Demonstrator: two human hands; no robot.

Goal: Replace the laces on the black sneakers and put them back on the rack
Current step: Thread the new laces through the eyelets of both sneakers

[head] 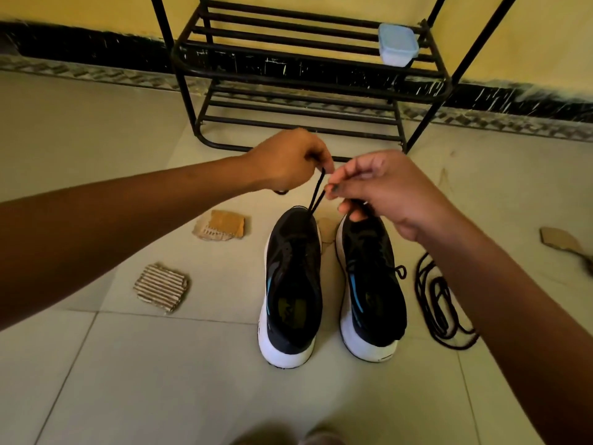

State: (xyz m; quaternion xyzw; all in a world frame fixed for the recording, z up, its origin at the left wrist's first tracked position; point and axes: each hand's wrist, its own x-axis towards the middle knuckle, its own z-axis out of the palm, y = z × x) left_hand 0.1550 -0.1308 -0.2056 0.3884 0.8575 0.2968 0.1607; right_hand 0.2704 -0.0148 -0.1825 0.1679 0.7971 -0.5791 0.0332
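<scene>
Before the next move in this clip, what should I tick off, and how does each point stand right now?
1. Lace gripped by both hands: the left hand and right hand each pinch a strand of the lace. Ok.
2. Strand ends even: hidden inside the grips. Cannot tell.
3. Left sneaker laced up: the lace rises from its toe end only. Not ok.
4. Right sneaker laced: a bow loop shows at its side. Ok, apparently.
5. Room on the rack: a container sits at one shelf's right end, with bare bars beside it. Ok.
6. Loose lace: lies apart from both sneakers. Ok.
</scene>
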